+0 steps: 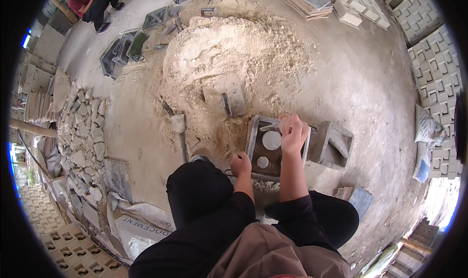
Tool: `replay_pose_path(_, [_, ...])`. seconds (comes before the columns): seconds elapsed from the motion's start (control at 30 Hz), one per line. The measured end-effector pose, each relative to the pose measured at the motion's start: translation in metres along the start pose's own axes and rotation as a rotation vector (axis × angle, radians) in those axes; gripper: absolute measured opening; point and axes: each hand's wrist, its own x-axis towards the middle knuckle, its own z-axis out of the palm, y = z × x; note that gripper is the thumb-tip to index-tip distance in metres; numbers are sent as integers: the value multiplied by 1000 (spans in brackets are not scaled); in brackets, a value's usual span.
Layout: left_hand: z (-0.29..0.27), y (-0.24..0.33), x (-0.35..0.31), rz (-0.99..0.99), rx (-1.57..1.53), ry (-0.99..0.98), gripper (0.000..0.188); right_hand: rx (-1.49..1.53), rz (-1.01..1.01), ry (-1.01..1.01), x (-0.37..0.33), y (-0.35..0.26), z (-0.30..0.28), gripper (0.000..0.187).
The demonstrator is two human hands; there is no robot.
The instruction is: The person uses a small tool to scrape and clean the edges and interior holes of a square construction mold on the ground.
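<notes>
Grey metal forms the square mould frame with two round inserts (265, 148) lying on the sandy floor directly under both hands. The left hand (241, 164) is curled shut on the frame's near left edge. The right hand (294, 131) is closed around a thin metal tool (269, 127) at the frame's far edge. Beyond the hands rises a pale heap of sandy mix (234, 58); a long-handled shovel (179, 131) lies left of them.

One head-worn fisheye camera looks steeply down, close over the crouching person's knees, probably toward the sand pile (234, 58).
</notes>
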Motion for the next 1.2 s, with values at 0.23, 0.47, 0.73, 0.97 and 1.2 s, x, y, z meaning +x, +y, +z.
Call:
replay_pose_path(0.23, [1,-7,1,-6,-11,-20,33,52,-188,116,-9,-4,-4,44])
replay_pose_path(0.47, [3,-5,-5,-20,12,-27,34,-55,-94,196,-3,32,-4,44])
replay_pose_path(0.73, [5,0,0,-16,3,-15,31,-1,-185,282,-6,37,-4,44])
replay_pose_path(0.97, [4,-5,2,5,1,14,32,23,-261,270,-11,27,-1,42])
replay_pose_path(1.2, [3,1,2,14,-27,2,34,-74,-180,188,2,36,-11,41])
